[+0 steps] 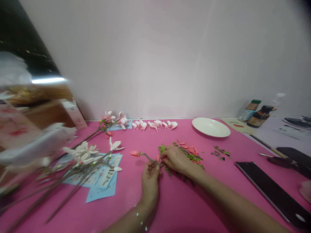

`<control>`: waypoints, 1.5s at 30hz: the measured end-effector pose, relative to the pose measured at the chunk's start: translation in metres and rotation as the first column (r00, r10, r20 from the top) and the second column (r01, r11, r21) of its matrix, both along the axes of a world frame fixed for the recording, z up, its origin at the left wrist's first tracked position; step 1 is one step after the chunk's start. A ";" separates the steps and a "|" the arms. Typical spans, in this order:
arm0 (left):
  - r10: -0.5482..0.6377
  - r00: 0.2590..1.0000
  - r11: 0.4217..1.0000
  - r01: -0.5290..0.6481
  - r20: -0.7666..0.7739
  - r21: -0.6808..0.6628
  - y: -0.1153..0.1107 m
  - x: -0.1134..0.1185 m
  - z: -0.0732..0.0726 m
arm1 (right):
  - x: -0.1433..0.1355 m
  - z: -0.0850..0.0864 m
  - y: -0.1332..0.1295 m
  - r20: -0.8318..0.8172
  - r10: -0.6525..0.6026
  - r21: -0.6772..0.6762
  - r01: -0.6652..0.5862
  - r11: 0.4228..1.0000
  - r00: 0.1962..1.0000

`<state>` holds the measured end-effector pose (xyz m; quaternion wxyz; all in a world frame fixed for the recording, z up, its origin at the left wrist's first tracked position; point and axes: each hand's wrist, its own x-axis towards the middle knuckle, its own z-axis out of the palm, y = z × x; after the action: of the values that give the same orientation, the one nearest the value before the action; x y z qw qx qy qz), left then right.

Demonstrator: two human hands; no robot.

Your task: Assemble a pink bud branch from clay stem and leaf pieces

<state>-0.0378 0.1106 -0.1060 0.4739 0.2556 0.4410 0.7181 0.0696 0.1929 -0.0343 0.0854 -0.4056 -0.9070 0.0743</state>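
Near the middle of the pink table, my left hand is closed around a brown artificial flower branch. A pink bud tips its left end, and a smaller pink bud stands by my fingertips. Just to the right, my right hand has its fingers drawn together close to the branch, at the left edge of a pile of small green and coral-pink pieces. Whatever is between those fingers is too small and hidden to make out. Part of the pile lies behind my right hand and forearm.
Pale pink petal pieces lie along the wall, left of a white plate. White flower stems rest over blue cards on the left. A phone, scissors and bottles are on the right.
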 end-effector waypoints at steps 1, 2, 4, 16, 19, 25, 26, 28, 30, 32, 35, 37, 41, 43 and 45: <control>-0.005 1.000 1.000 0.005 0.001 0.001 0.000 0.000 -0.001 | -0.003 0.000 0.000 -0.001 0.018 -0.013 -0.018 1.000 1.000; -0.011 1.000 1.000 0.011 0.004 0.002 0.000 0.000 -0.001 | -0.005 -0.001 -0.001 -0.003 0.028 -0.024 -0.028 0.999 1.000; -0.022 1.000 1.000 0.022 0.008 0.005 0.000 0.000 -0.003 | -0.008 -0.003 -0.001 -0.016 0.026 -0.036 -0.026 0.999 1.000; -0.163 0.983 0.986 0.166 -0.079 0.029 -0.014 0.009 0.012 | 0.048 -0.006 -0.043 -0.457 -0.181 -0.289 0.047 0.956 0.871; -0.280 0.954 0.957 0.287 -0.106 0.051 -0.022 0.015 0.017 | 0.066 -0.014 -0.064 -0.626 -0.318 -0.476 -0.025 0.879 0.712; -0.419 0.881 0.904 0.427 -0.219 -0.012 -0.032 0.020 0.017 | 0.078 -0.024 -0.084 -0.730 -0.400 -0.517 -0.064 0.854 0.555; -0.438 0.867 0.896 0.444 -0.237 -0.030 -0.033 0.020 0.016 | 0.080 -0.024 -0.085 -0.732 -0.367 -0.481 -0.054 0.875 0.575; -0.470 0.843 0.879 0.474 -0.261 -0.053 -0.035 0.020 0.013 | 0.083 -0.024 -0.085 -0.729 -0.281 -0.387 -0.036 0.922 0.624; -0.493 0.820 0.865 0.497 -0.292 -0.064 -0.037 0.020 0.012 | 0.087 -0.025 -0.085 -0.716 -0.196 -0.290 -0.030 0.957 0.670; -0.500 0.805 0.859 0.507 -0.318 -0.069 -0.038 0.020 0.013 | 0.090 -0.026 -0.085 -0.704 -0.130 -0.218 -0.037 0.975 0.698; -0.511 0.799 0.854 0.513 -0.317 -0.084 -0.040 0.020 0.015 | 0.092 -0.026 -0.085 -0.698 -0.081 -0.162 -0.046 0.986 0.711; -0.522 0.802 0.850 0.517 -0.291 -0.101 -0.039 0.020 0.017 | 0.092 -0.026 -0.084 -0.696 -0.057 -0.141 -0.058 0.988 0.716; -0.539 0.799 0.842 0.519 -0.267 -0.149 -0.038 0.021 0.018 | 0.093 -0.024 -0.083 -0.684 -0.001 -0.097 -0.090 0.991 0.729; -0.547 0.796 0.837 0.520 -0.260 -0.170 -0.036 0.021 0.019 | 0.094 -0.022 -0.082 -0.667 0.018 -0.095 -0.109 0.990 0.745; -0.560 0.793 0.828 0.524 -0.239 -0.200 -0.036 0.022 0.018 | 0.095 -0.021 -0.081 -0.644 0.021 -0.119 -0.127 0.985 0.764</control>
<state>-0.0159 0.0746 -0.0876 0.6054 0.4431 0.4565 0.4783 0.1645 0.1121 -0.0556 0.3547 -0.3253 -0.8300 0.2819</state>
